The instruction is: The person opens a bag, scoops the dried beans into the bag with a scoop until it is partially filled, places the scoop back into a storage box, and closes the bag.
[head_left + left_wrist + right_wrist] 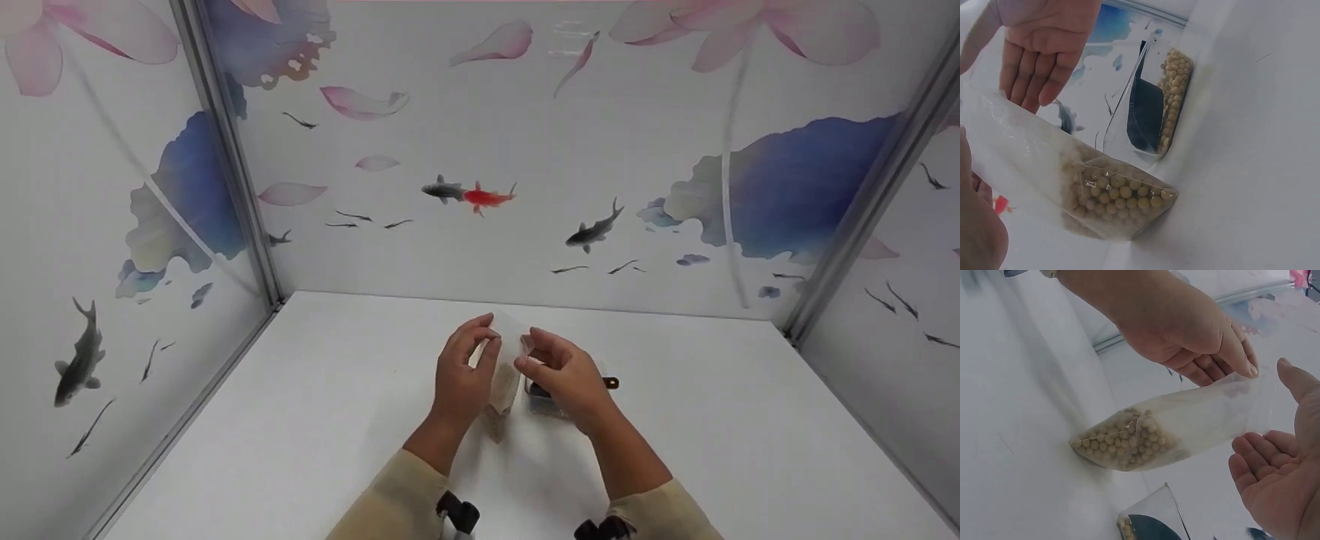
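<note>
A clear plastic bag point(504, 375) of soybeans stands upright between the two hands, the beans gathered in its lower part and its bottom corner at the table. My left hand point(463, 379) pinches the bag's upper left edge between thumb and fingers; the pinch shows in the right wrist view, where the thumb lies on the bag point(1207, 413). Opposite, my right hand point(566, 375) has its fingertips at the bag's other upper edge, thumb spread away from the fingers. In the left wrist view the right hand's point(1044, 50) fingers are fairly straight alongside the bag point(1022, 135).
Just right of the bag, partly behind the right hand, stands a clear box point(546, 405) with more soybeans point(1172, 84) and a black scoop point(1145, 112); the scoop's handle point(612, 382) sticks out rightward. Printed panels point(487, 255) enclose the white table point(337, 420) at back and sides.
</note>
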`<action>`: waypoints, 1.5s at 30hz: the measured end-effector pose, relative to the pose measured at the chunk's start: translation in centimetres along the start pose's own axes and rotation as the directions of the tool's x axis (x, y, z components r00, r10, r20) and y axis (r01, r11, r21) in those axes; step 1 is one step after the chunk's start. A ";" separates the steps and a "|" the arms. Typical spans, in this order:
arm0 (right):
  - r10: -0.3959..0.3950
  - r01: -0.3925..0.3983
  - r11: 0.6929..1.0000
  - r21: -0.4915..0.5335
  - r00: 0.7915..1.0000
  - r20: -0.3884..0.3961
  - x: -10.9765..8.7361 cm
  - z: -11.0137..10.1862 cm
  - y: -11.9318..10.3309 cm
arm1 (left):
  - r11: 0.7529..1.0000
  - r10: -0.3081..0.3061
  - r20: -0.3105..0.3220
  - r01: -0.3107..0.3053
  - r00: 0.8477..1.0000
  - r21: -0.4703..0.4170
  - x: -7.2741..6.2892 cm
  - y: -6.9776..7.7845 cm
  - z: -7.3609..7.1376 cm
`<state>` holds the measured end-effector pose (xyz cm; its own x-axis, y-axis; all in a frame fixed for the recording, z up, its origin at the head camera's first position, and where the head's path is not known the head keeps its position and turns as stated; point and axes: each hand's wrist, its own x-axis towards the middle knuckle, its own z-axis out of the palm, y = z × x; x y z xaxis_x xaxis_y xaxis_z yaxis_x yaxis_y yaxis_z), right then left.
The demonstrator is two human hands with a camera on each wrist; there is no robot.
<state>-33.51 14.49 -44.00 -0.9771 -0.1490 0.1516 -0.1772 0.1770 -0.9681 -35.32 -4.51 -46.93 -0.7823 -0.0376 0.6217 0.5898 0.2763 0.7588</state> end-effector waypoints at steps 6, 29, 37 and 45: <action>-0.001 0.001 1.000 0.003 0.999 -0.044 -0.2 1.0 0.2 | 0.997 -0.038 0.034 0.040 0.999 -0.067 0.0 -0.1 -0.3; 0.015 -0.020 0.999 -0.031 0.990 -0.138 -0.8 2.7 1.2 | 0.884 -0.368 0.231 0.416 0.901 -0.215 0.9 -1.4 -3.8; 0.070 -0.066 0.997 0.030 0.982 -0.176 -0.3 2.5 1.8 | 0.901 -0.349 0.176 0.381 0.920 -0.206 0.8 -2.0 -5.8; 0.028 -0.012 0.995 0.100 0.986 -0.165 0.2 1.9 1.9 | 0.891 -0.355 0.132 0.378 0.925 -0.251 0.4 -2.2 -6.5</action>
<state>-33.80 12.99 -46.18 -0.9877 0.0188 0.1551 -0.1531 0.0807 -0.9849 -35.65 -11.40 -47.04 -0.9599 -0.0066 0.2803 0.2804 -0.0094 0.9598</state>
